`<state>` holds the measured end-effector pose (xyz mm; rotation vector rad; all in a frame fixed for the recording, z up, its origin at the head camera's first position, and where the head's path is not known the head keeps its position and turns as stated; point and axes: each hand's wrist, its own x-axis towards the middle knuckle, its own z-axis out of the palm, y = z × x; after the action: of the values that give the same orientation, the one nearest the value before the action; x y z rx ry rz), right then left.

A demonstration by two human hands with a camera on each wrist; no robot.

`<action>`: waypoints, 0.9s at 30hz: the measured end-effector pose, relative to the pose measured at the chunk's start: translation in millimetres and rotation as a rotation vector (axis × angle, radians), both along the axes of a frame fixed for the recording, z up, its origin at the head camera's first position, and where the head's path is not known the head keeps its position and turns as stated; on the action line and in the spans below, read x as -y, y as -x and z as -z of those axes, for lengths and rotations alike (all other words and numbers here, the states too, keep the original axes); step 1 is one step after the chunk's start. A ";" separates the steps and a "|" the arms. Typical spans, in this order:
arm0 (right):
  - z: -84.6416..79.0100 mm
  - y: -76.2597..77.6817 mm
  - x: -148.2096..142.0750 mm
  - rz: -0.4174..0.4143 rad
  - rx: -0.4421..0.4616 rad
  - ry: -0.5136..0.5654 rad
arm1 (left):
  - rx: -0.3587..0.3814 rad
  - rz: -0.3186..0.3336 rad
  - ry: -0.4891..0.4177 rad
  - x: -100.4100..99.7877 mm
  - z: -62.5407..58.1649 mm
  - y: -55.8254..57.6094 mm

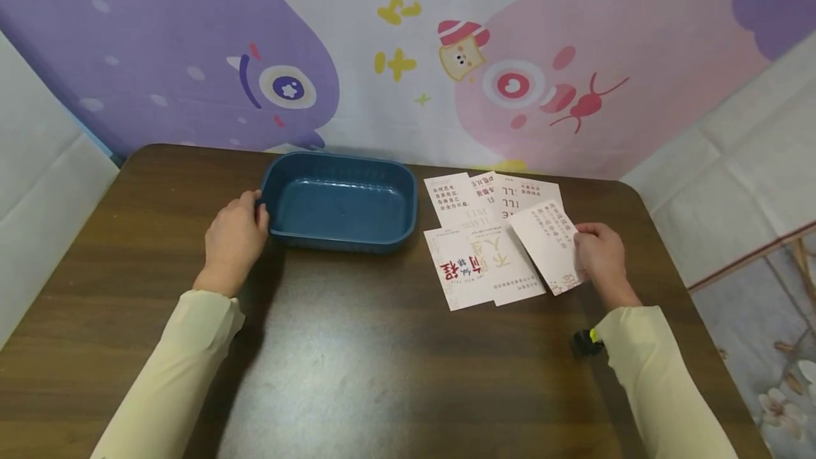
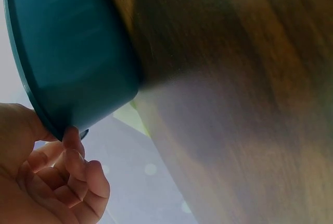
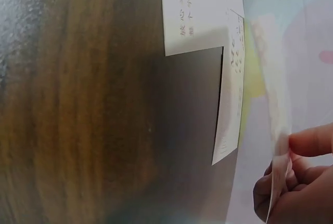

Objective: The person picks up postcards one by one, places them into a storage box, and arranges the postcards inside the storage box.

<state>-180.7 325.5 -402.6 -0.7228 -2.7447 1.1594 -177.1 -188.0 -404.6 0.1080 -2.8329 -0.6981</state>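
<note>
Card [image 1: 547, 245] pinched thumb-to-fingers in your right hand [image 1: 601, 259], over the right side of the other cards [image 1: 460, 287]. Looks like the lifting step; next you'd want it clear of them. Print faces up, long axis far-left to near-right. Your left hand [image 1: 234, 236] pinches the rim of the blue tray [image 1: 341, 210].

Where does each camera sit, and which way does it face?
Head: worn on the head, facing forward and down at the table, blue dish and cards; left hand, right hand and both sleeves show.
Left wrist: worn there, facing the dish's outer wall and the table; the left hand shows, pinching the rim.
Right wrist: worn there, facing the table and cards; the right hand shows, pinching a card.
Shared: head and right wrist both show the pinched card.
</note>
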 end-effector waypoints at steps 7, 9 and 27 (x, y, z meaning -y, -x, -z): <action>-8.7 5.8 5.4 -0.111 -0.075 -0.040 | -0.005 0.005 -0.005 0.1 -0.8 1.6; -11.7 7.3 7.4 -0.140 -0.095 -0.043 | -0.007 0.005 -0.006 0.3 -1.1 1.9; -33.9 15.0 40.2 -0.396 -0.104 0.033 | 0.038 0.003 -0.016 -0.3 -1.3 1.1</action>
<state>-195.6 285.3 -368.7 -0.1122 -2.8626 1.2658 -178.3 -187.7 -403.3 0.1212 -2.8647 -0.7265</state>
